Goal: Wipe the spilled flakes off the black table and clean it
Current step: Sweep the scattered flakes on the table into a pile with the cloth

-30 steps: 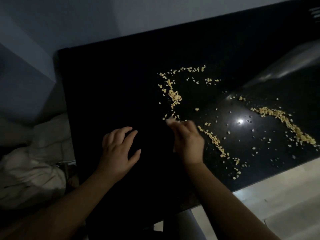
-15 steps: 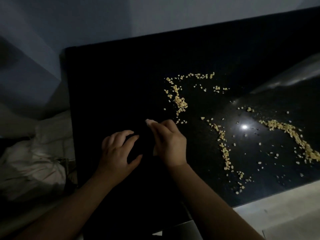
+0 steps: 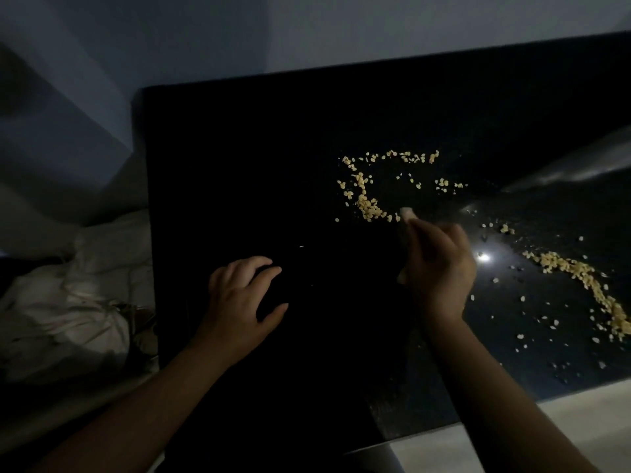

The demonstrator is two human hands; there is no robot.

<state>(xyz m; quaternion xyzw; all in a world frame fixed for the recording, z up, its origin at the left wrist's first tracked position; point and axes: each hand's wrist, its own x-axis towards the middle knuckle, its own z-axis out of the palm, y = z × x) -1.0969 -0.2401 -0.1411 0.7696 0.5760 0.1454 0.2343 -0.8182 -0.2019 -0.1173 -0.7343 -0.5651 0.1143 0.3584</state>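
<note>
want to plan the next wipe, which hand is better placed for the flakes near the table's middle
Right. The right hand grips a pale object, its tip beside the nearest flake cluster; the left hand rests on bare table, farther from the flakes.

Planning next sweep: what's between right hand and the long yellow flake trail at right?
Head view: between right hand, gripping a pale object, and long yellow flake trail: glossy black table, bright glare spot, few loose flakes.
</note>
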